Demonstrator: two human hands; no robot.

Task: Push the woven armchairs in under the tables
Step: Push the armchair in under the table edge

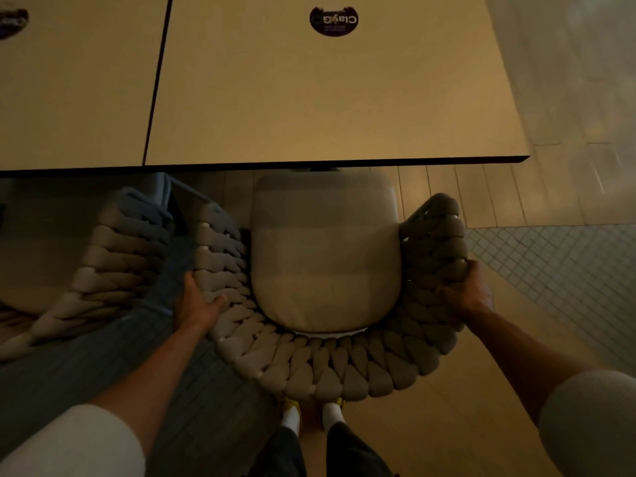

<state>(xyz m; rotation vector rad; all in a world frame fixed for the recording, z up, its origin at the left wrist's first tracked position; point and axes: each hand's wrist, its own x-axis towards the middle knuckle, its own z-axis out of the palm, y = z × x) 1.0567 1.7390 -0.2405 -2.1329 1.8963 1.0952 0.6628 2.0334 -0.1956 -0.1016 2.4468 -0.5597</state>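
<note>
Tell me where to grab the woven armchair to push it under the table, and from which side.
Grip the woven armchair by its curved back rim, on both sides from behind, as the left hand and right hand do; its open front faces the table.

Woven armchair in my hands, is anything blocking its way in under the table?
Nothing visible. The woven armchair has its seat cushion at the table edge, and the neighbouring armchair stands to its left, off its path. Under the table is mostly hidden.
</note>
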